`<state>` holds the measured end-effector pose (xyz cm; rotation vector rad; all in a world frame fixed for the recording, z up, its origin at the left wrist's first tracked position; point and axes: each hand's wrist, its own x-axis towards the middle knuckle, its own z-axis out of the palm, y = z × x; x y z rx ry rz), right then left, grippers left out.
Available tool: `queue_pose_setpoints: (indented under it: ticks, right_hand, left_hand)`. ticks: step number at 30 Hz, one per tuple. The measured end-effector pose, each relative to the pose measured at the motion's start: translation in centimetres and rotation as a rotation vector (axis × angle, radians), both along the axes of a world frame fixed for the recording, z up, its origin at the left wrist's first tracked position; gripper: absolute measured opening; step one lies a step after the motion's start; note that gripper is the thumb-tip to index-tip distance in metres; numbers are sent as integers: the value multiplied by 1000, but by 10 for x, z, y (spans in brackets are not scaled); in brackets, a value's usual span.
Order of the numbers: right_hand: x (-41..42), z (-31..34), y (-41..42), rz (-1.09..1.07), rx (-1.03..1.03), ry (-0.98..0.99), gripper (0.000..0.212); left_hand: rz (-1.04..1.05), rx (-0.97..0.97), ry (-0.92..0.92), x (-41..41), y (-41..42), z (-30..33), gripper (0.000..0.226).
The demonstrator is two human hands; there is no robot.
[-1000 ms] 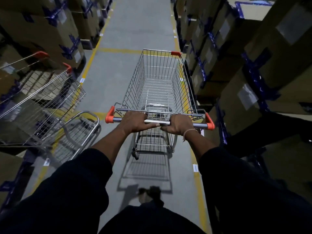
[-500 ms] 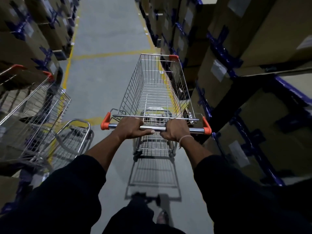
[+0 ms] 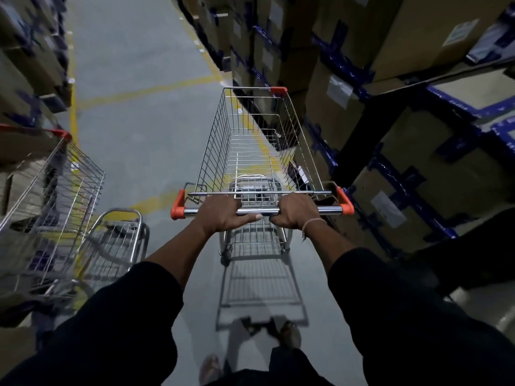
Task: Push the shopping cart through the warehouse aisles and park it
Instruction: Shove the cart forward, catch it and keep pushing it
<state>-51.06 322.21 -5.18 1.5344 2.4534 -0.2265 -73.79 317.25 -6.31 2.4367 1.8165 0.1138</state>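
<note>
An empty wire shopping cart (image 3: pixel 250 140) with orange corner caps stands in front of me on the grey aisle floor, close to the shelving on the right. Its chrome handle bar (image 3: pixel 328 209) runs across the middle of the view. My left hand (image 3: pixel 223 211) grips the bar left of centre, fingers curled over it and thumb along its underside. My right hand (image 3: pixel 295 211) grips the bar right of centre; a thin band circles that wrist. Both forearms reach out from dark sleeves.
A second wire cart (image 3: pixel 55 207) stands close on my left, beside a yellow floor line (image 3: pixel 73 107). Racks of cardboard boxes with blue tape (image 3: pixel 404 168) line the right side, more boxes (image 3: pixel 25 59) the left. The grey aisle (image 3: pixel 133 65) runs on ahead.
The cart and I have rolled forward along the aisle and drifted nearer the right-hand shelving. The parked cart on the left has slid closer and lower. Both hands keep their grip.
</note>
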Motion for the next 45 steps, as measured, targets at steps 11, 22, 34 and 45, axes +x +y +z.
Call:
queue_pose_setpoints:
  ticks: [11,22,34,45]
  right_hand:
    - [-56,1,-106,-169,-11,-54,43]
    - [-74,1,-216,-296,-33,-36,45]
    - [-43,6,-408,-446,1,-66,42]
    - [-1,6,-527,-731,-72,-112,44]
  left_hand:
    - [-150,-12,58,-57,-68,-4,91]
    - [-246,-10,60,-75,-150,-5,90]
    - [-411,5,104,-36,-312,0,87]
    - [-671,-79,67,25,-380,0,80]
